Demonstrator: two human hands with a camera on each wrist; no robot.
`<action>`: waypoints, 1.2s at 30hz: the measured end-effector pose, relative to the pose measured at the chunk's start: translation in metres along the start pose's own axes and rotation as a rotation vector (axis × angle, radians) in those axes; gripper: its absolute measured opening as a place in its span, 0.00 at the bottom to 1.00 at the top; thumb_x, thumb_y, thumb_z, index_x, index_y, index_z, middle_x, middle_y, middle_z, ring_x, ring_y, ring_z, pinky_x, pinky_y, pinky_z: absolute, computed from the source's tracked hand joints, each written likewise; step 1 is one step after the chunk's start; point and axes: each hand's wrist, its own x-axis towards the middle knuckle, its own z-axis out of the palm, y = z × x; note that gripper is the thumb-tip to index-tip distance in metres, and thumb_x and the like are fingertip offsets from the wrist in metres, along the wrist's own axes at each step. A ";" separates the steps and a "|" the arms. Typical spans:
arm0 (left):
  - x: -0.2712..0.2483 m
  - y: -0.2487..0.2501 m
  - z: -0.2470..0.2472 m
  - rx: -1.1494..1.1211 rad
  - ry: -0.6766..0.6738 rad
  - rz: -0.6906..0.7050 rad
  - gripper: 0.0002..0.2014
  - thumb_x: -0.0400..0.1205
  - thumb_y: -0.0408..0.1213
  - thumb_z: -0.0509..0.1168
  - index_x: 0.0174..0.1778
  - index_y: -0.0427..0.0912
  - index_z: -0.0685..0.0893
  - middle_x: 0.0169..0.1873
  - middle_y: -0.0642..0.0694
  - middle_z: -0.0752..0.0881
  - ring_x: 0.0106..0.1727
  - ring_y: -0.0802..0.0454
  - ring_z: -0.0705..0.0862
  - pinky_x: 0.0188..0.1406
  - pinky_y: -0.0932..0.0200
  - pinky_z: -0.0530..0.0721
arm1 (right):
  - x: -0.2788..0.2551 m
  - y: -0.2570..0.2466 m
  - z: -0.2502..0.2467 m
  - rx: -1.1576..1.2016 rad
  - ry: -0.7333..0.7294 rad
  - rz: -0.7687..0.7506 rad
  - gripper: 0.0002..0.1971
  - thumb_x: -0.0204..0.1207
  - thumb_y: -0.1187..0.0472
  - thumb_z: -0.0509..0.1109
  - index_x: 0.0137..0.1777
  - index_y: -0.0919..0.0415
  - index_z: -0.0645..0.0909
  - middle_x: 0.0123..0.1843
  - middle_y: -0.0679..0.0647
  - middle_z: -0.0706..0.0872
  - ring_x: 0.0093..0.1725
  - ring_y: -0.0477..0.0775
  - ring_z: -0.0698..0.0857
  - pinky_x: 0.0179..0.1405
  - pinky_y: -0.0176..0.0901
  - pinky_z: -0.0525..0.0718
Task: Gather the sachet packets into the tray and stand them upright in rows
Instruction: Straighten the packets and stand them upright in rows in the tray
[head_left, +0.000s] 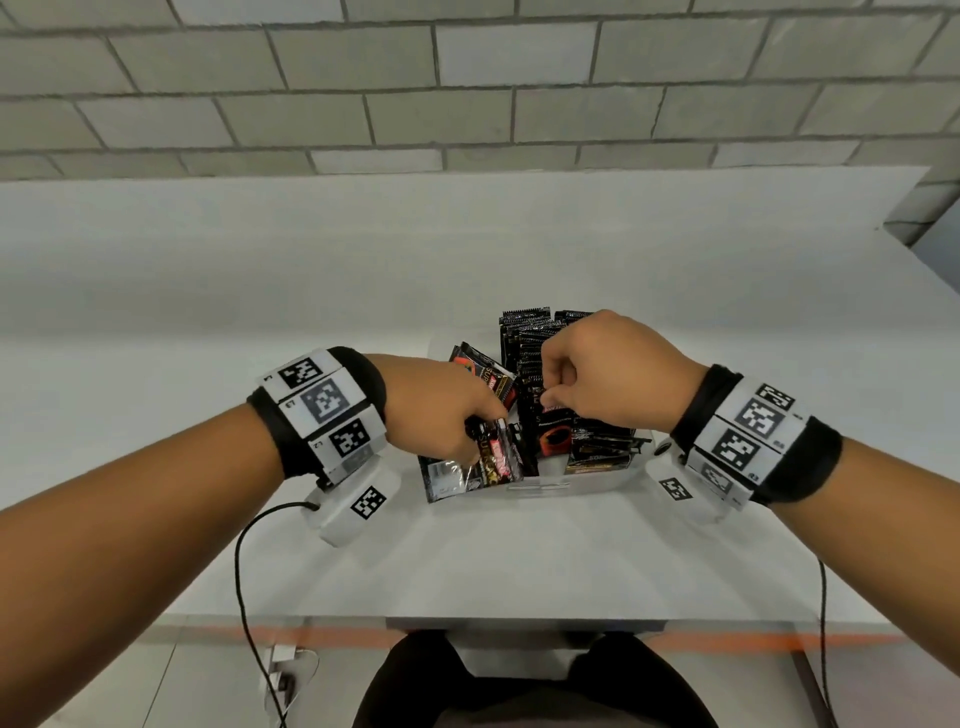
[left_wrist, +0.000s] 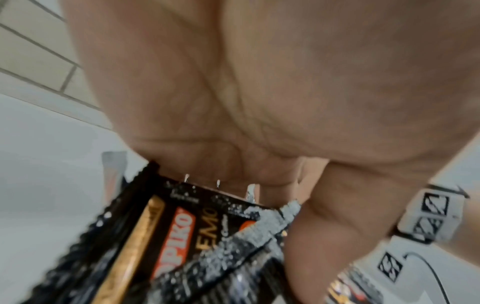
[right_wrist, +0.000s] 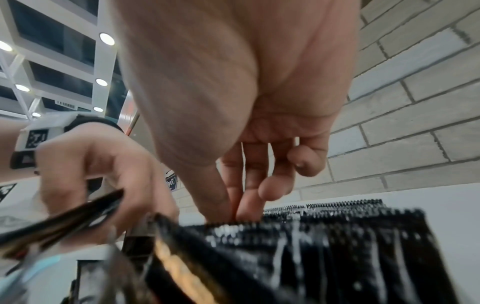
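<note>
Both hands work over a clear plastic tray (head_left: 613, 475) that sits on the white worktop (head_left: 467, 561). Left hand (head_left: 441, 405) grips a loose bunch of black glossy sachet packets (head_left: 493, 457) with red and gold print at the tray's near left side, the fingers curled round their tops. Right hand (head_left: 608, 374) is curled with thumb and fingertips pinching the serrated top edge of 1 packet in the row of upright black sachets (head_left: 524, 343) that fills the tray's middle and far end.

From the head view the 2 hands lie close together but apart, and a few packets lie flat at the tray's near right corner. The left wrist view, blurred, shows only the palm (left_wrist: 259, 92) and the printed face of the bunch (left_wrist: 166, 236), with red lettering and a gold band. The right wrist view shows what the head view hides: the right thumb and fingertips (right_wrist: 246, 203) meeting on the saw-toothed top of the row (right_wrist: 324, 230), and the left hand (right_wrist: 103, 174) beside it holding its tilted bunch (right_wrist: 64, 224).

A grey brick wall (head_left: 467, 78) stands behind the worktop.
</note>
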 end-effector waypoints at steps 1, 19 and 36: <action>-0.002 -0.002 -0.002 -0.051 0.059 0.023 0.21 0.77 0.52 0.66 0.65 0.52 0.85 0.53 0.48 0.90 0.53 0.50 0.87 0.57 0.45 0.86 | 0.001 0.000 0.002 0.007 -0.004 0.000 0.08 0.72 0.49 0.80 0.38 0.49 0.85 0.32 0.41 0.85 0.38 0.44 0.85 0.36 0.44 0.83; -0.011 0.031 0.036 -1.496 0.719 0.118 0.20 0.84 0.46 0.67 0.65 0.38 0.73 0.41 0.35 0.86 0.30 0.37 0.86 0.26 0.42 0.90 | -0.029 -0.006 -0.021 0.972 0.325 0.006 0.06 0.76 0.69 0.78 0.51 0.62 0.87 0.37 0.57 0.92 0.29 0.55 0.88 0.30 0.48 0.85; -0.014 0.031 0.045 -1.555 0.951 0.162 0.23 0.77 0.29 0.75 0.66 0.38 0.74 0.50 0.37 0.88 0.40 0.38 0.90 0.37 0.45 0.92 | -0.031 -0.012 -0.008 1.114 0.283 0.012 0.14 0.71 0.72 0.81 0.54 0.66 0.85 0.46 0.67 0.90 0.37 0.63 0.91 0.39 0.55 0.92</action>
